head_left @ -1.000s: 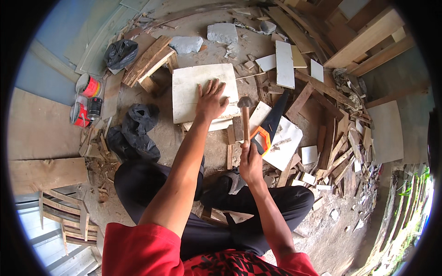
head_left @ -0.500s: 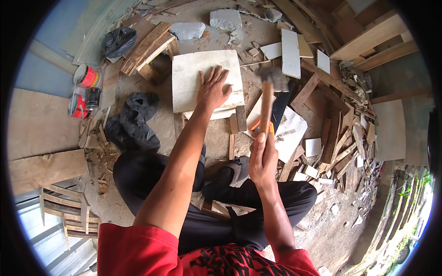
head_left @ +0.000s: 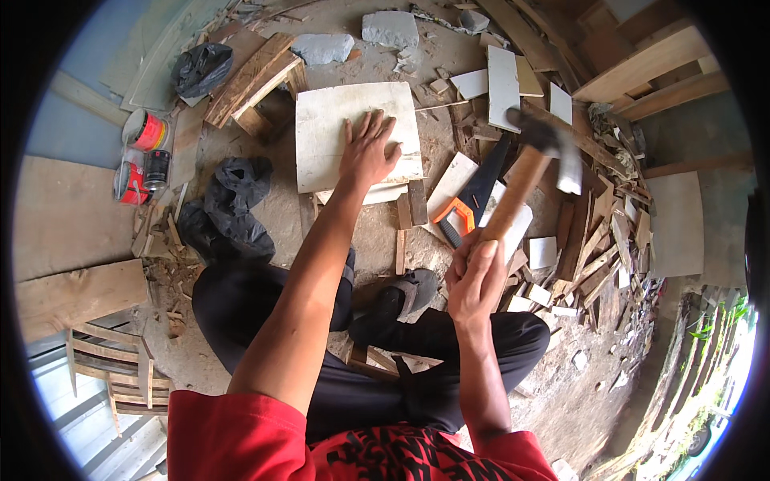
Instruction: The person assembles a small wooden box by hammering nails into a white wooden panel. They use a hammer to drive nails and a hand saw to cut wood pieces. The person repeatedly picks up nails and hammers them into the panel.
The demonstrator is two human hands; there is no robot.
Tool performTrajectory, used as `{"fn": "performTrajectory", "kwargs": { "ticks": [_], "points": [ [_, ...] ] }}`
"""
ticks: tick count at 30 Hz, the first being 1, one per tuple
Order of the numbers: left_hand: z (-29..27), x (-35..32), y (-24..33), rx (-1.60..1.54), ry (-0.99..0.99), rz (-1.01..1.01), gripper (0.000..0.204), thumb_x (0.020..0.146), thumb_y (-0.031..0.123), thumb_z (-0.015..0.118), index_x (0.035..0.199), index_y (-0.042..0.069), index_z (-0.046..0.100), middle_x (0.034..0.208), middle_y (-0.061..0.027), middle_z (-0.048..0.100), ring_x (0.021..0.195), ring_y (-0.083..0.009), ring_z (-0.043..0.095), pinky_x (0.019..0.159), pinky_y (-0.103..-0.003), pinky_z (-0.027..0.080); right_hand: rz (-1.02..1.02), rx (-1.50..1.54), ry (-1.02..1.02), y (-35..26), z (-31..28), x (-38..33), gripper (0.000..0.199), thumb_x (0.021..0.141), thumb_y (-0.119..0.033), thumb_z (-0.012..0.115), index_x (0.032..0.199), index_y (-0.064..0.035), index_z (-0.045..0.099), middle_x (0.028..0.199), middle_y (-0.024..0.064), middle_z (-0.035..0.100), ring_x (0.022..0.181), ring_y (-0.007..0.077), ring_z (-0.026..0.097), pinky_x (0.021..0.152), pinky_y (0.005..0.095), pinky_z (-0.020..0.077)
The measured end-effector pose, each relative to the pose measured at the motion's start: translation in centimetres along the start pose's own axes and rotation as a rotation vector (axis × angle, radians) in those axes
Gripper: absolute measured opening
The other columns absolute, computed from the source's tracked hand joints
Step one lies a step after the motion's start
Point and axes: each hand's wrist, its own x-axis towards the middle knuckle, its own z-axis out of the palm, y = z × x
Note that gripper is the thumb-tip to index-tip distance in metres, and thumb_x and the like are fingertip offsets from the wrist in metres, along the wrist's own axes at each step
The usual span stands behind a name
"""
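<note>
A claw hammer with a wooden handle is gripped near its end by my right hand. Its dark head, slightly blurred, is raised to the right of a pale square board. That board forms the top of a small wooden stool-like piece, whose wooden legs show at the near side. Flat on the board's right half rests my left hand, fingers spread and holding nothing. Beyond the hammer handle, a handsaw with an orange and black grip lies on white board pieces.
Wood offcuts are heaped at the right. Black plastic bags and paint cans stand to the left. A wooden stool and stone blocks lie beyond the board. My sandalled foot is close in front of the stool piece.
My right hand has swung the hammer to the right, away from the board, uncovering the saw's grip. My left hand stays flat on the board.
</note>
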Motion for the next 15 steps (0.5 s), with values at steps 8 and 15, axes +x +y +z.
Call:
{"fn": "performTrajectory", "kwargs": {
  "ticks": [8,15],
  "points": [
    [0.2,0.6,0.5,-0.013,-0.02,0.0,0.06,0.097,0.044,0.05,0.15,0.017,0.044,0.16,-0.0108,0.034,0.149,-0.0292,0.028,0.122,-0.058,0.013,0.272,-0.572,-0.147,10.3,-2.0,-0.2,0.046,0.108,-0.039,0.04,0.089,0.0002,0.054,0.068,0.0047,0.053,0.063,0.0121,0.05,0.055,0.0319,0.0395],
    [-0.1,0.2,-0.5,0.001,0.01,0.015,0.06,0.097,0.044,0.051,0.149,0.016,0.044,0.159,-0.0112,0.036,0.148,-0.0301,0.03,0.122,-0.058,0.013,-0.064,-0.064,-0.001,-3.2,-0.3,2.2,0.045,0.107,-0.048,0.036,0.096,-0.0063,0.048,0.064,-0.0059,0.037,0.05,0.0035,0.033,0.043,0.02,0.0267]
  ]
}}
